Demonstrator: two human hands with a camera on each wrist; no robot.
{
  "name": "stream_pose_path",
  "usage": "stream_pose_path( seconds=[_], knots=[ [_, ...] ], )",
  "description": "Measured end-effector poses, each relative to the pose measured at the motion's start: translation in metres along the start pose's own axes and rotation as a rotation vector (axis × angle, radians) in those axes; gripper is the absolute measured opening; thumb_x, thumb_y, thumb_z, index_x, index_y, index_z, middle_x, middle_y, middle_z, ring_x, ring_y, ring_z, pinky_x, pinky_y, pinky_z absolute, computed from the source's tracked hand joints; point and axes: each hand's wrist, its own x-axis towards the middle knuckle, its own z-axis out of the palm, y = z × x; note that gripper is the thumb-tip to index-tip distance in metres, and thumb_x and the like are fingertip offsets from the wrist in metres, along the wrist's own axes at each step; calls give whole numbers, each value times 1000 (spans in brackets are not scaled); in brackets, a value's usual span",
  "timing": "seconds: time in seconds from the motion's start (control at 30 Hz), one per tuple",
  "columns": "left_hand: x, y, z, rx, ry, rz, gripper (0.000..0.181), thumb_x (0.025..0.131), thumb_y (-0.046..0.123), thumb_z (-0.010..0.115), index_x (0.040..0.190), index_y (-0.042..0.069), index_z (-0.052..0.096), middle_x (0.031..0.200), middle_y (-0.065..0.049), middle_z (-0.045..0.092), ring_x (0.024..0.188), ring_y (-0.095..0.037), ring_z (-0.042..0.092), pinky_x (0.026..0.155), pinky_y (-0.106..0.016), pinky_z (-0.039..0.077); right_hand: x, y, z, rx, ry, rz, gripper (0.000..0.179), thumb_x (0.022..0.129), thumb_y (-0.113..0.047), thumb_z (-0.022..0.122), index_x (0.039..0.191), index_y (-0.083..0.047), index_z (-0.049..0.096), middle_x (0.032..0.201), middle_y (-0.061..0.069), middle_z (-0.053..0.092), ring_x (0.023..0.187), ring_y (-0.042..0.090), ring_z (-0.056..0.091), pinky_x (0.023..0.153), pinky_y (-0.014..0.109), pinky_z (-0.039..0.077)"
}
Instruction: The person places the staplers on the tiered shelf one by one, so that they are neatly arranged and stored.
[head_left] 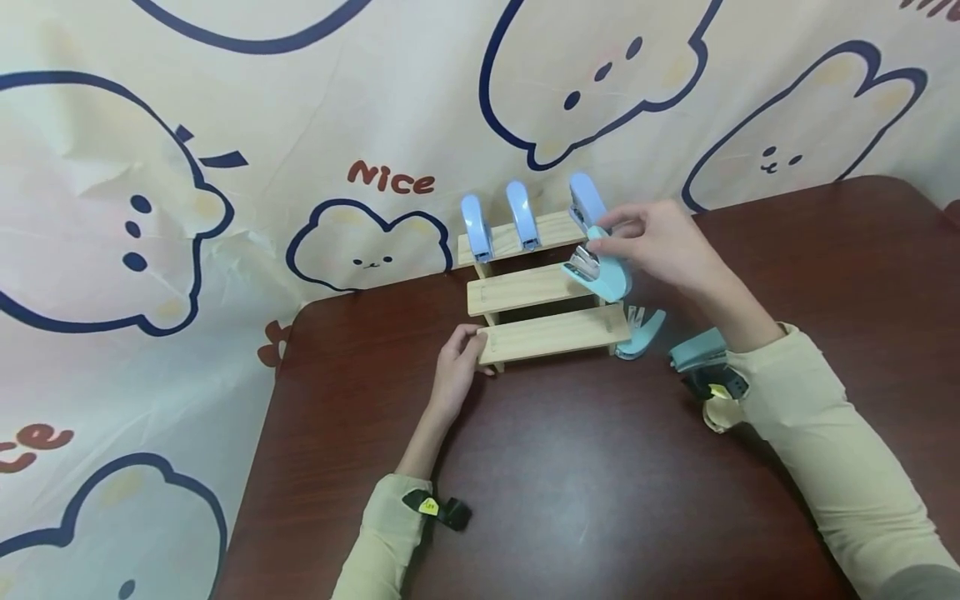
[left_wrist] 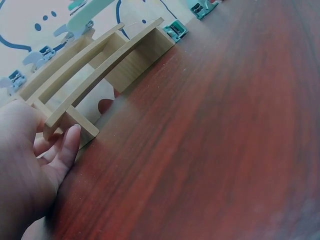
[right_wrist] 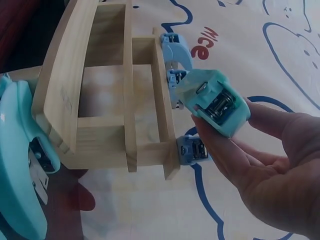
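A three-tier wooden shelf (head_left: 555, 335) stands on the table. My left hand (head_left: 453, 367) grips the left end of its lowest tier, thumb and fingers around the corner in the left wrist view. Between the thumb and fingers of my right hand (head_left: 667, 242) is a teal stapler (head_left: 613, 281), tilted and raised near the right end of the middle tier. On the top tier stand three light blue staplers: one at the left (head_left: 477, 227), a second stapler (head_left: 522, 215) beside it, and a third stapler (head_left: 587, 200) at the right, close to my right fingers.
Another teal stapler (head_left: 641, 335) lies on the table against the shelf's right end. One more teal stapler (head_left: 697, 348) is farther right, partly behind the right sleeve (head_left: 795, 400). Behind the dark wooden table (head_left: 570, 483) hangs a printed cloth (head_left: 405, 108).
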Motion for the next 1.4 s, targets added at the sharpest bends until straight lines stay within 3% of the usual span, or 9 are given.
stream_pose_path(
  seconds=[0.1,0.23,0.43,0.87,1.13,1.4],
  knots=[
    [6,-16,-1,-4,4,9,25,105,17,55,118,-3,63,98,-10,64,69,-16,64,61,-26,59,-1,1,1,29,19,10,47,95,-30,77,130,-1,67,121,25,69,100,35,68,82,40,64],
    [6,-16,-1,-7,6,-4,25,106,18,56,120,-2,63,97,-8,64,69,-17,64,61,-26,59,-1,1,3,7,59,0,47,92,-32,80,125,-1,69,115,24,70,95,33,68,73,30,62],
    [8,-15,-1,3,1,-6,27,107,18,54,123,-3,62,99,-6,64,69,-18,65,61,-29,59,-3,3,8,-93,163,-79,43,90,-28,83,117,3,70,102,24,73,83,31,69,57,17,53],
    [8,-15,-2,7,8,7,27,106,19,56,120,-2,63,101,-11,65,72,-16,64,61,-26,59,-2,4,22,-154,167,-94,45,90,-24,83,119,4,61,99,23,69,83,32,66,60,29,53],
    [8,-15,-2,3,11,12,25,106,17,55,118,-3,63,101,-12,65,71,-15,63,60,-26,59,-3,4,30,-216,198,-152,34,90,-25,84,97,2,63,87,18,64,76,31,58,57,34,45],
    [8,-15,-2,3,9,14,23,105,16,55,117,-3,63,101,-12,65,71,-15,63,59,-27,59,-4,1,29,-248,134,-134,30,93,-26,80,93,-1,64,86,16,63,77,31,54,58,37,43]
  ],
)
